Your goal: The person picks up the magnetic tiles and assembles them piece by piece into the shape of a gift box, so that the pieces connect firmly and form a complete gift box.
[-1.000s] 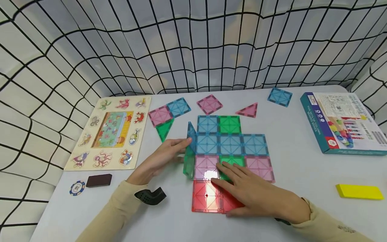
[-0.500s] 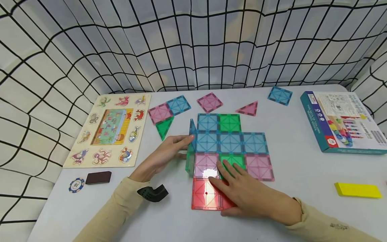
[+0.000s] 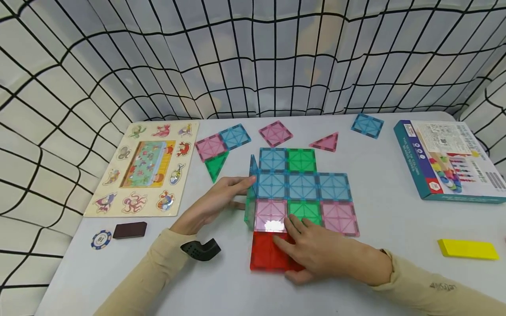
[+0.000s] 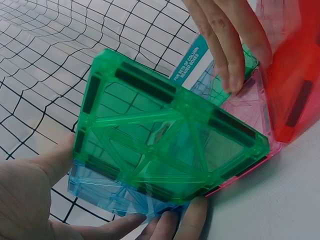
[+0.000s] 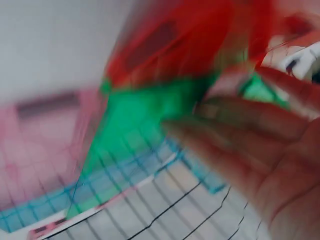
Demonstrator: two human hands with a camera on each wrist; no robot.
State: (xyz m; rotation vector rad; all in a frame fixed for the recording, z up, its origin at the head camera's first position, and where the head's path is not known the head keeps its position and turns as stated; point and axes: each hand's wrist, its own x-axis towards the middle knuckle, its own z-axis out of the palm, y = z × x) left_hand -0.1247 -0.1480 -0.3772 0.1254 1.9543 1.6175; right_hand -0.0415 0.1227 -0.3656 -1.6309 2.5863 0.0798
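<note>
Flat on the table lies a joined sheet of translucent magnetic tiles, with blue tiles (image 3: 302,185), a pink tile (image 3: 339,217) and a green tile (image 3: 301,159). At its left edge a green magnetic tile (image 4: 150,135) and a blue magnetic tile (image 4: 112,192) stand upright. My left hand (image 3: 215,199) holds the blue one between thumb and fingers. My right hand (image 3: 322,252) grips the red magnetic tiles (image 3: 266,250) at the near end, thumb at their front edge, fingers on top. In the left wrist view the red tiles tilt up from the table.
Loose magnetic tiles lie behind, including a pink square (image 3: 276,133) and pink triangle (image 3: 326,142). A wooden sea-animal puzzle (image 3: 136,204), poker chip (image 3: 101,239) and dark block (image 3: 129,230) are left. A box (image 3: 454,162) and yellow block (image 3: 468,249) are right. Black netting (image 3: 272,66) surrounds the table.
The upright green and blue tiles have moved right against the sheet with my left hand. My right hand's fingers have drawn back and bent, and the red tiles have tilted up.
</note>
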